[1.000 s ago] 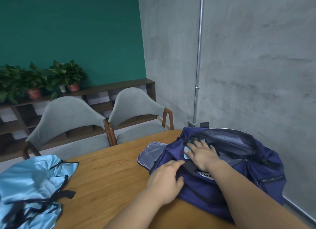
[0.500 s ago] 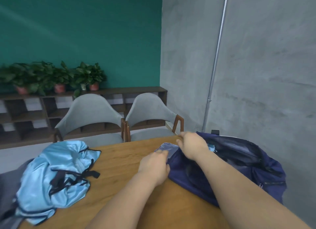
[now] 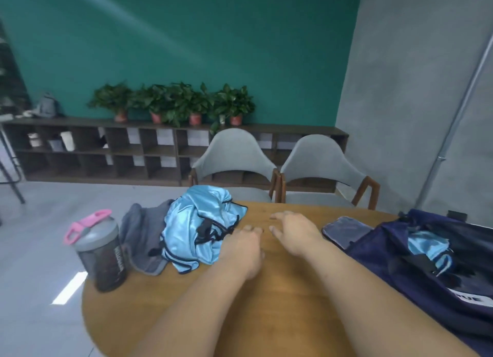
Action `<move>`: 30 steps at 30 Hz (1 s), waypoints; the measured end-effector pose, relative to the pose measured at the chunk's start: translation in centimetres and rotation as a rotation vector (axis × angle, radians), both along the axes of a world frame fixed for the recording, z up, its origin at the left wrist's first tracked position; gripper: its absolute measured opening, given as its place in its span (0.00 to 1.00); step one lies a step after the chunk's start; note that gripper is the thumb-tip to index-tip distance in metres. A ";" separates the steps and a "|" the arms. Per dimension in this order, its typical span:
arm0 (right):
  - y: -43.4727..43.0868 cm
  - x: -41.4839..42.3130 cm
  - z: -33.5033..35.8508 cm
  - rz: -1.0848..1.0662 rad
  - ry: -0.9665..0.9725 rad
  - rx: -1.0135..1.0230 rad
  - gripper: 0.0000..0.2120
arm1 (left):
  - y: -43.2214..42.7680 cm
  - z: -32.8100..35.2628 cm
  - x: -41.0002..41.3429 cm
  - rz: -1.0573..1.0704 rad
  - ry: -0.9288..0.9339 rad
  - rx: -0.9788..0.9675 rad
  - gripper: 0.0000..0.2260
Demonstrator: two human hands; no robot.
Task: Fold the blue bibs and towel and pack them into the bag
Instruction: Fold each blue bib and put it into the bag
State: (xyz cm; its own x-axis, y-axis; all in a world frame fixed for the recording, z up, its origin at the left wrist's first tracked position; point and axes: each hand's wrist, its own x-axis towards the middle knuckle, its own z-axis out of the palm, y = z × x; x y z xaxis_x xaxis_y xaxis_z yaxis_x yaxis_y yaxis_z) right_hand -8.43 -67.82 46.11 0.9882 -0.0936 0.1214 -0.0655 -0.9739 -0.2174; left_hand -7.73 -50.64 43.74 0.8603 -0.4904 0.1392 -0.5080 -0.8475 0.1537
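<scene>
Round wooden table (image 3: 280, 303); at its right a slouched navy fabric bag (image 3: 400, 255) with a glossy blue folded bib (image 3: 426, 246) inside. Crumpled satin bibs (image 3: 192, 223), black-trimmed, overlap a soft grey towel (image 3: 141, 234) beside a cylindrical bottle (image 3: 104, 252). Left hand (image 3: 241, 246) at the bibs' edge and right hand (image 3: 293, 234) both have relaxed fingers, holding nothing
</scene>
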 end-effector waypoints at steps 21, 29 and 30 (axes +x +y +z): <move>11.6 5.5 -10.5 0.224 -0.077 0.247 0.27 | 13.2 -11.3 3.4 0.260 -0.261 -0.237 0.30; 13.0 7.5 -14.0 0.259 -0.187 0.321 0.29 | 12.9 -11.6 3.9 0.200 -0.321 -0.191 0.29; 13.1 7.4 -14.4 0.268 -0.199 0.306 0.29 | 12.9 -11.5 3.9 0.170 -0.330 -0.187 0.29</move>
State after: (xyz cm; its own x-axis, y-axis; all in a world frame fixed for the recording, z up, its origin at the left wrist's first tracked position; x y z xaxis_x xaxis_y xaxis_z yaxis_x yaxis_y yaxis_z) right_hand -0.99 -54.73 31.75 0.9426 0.1016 0.3180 0.2527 -0.8397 -0.4807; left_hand -3.83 -37.78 32.21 0.8212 -0.2851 0.4943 -0.4107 -0.8967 0.1651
